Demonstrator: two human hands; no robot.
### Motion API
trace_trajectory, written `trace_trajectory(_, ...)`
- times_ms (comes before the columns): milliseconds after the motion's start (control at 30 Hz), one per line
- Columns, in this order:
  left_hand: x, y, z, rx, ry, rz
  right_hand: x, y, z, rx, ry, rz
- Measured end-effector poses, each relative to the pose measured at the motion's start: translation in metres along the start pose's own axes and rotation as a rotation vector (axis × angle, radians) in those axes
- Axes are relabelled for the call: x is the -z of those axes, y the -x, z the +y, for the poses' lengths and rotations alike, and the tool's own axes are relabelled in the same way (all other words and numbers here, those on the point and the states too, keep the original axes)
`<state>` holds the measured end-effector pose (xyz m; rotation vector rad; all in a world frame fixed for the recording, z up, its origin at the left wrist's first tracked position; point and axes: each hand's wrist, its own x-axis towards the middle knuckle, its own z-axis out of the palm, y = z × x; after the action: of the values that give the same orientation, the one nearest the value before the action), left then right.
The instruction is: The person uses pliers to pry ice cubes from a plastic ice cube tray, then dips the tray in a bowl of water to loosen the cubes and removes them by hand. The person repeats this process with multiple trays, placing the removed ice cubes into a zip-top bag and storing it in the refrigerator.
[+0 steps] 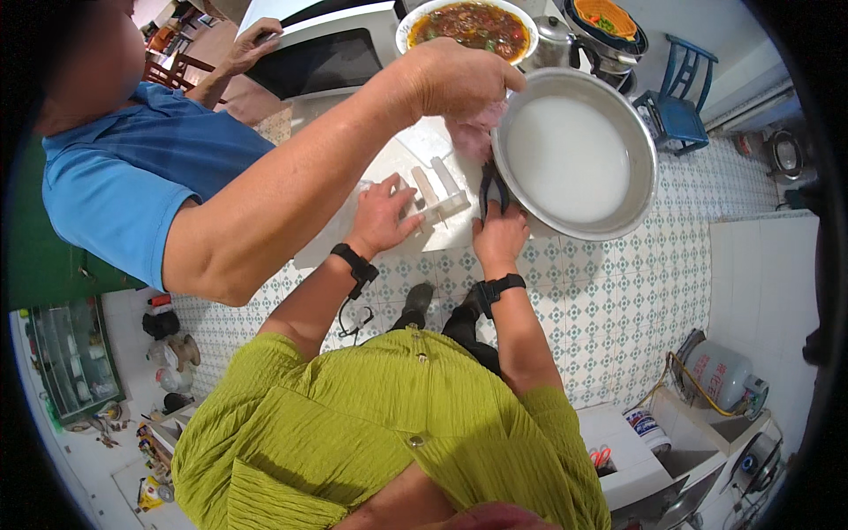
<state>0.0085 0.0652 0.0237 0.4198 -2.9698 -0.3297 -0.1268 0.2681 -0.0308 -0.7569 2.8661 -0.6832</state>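
Observation:
My left hand rests with fingers apart on the white tabletop, beside a small pale rack-like holder with upright pieces. In my right hand are the dark handles of a hand tool, perhaps pliers; its far end is hidden. Right beside it stands a large metal basin of milky white liquid. Another person's hand reaches across above the table to the basin's left rim, near a pink cloth. Whether that hand grips the rim is not plain.
The other person, in a blue shirt, stands at the left, one hand on a white microwave oven. Behind are a bowl of red stew, a metal kettle and stacked pots. A blue chair and a gas cylinder are at the right.

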Motion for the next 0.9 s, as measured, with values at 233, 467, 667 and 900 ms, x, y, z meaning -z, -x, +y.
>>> trace_trajectory(233,0.004,0.008,0.0,0.012,0.052,0.039,-0.009,-0.002,0.007,-0.009,-0.016,0.046)
trace_trajectory(467,0.002,0.004,-0.01,-0.024,0.123,0.033,0.008,0.008,0.008,-0.236,-0.181,-0.285)
trace_trajectory(667,-0.005,-0.011,-0.02,-0.18,0.173,0.04,0.034,0.062,0.027,-0.385,-1.051,-0.579)
trace_trajectory(900,-0.011,-0.024,-0.023,-0.243,0.185,-0.149,0.063,0.135,0.026,-0.297,-1.358,-0.663)
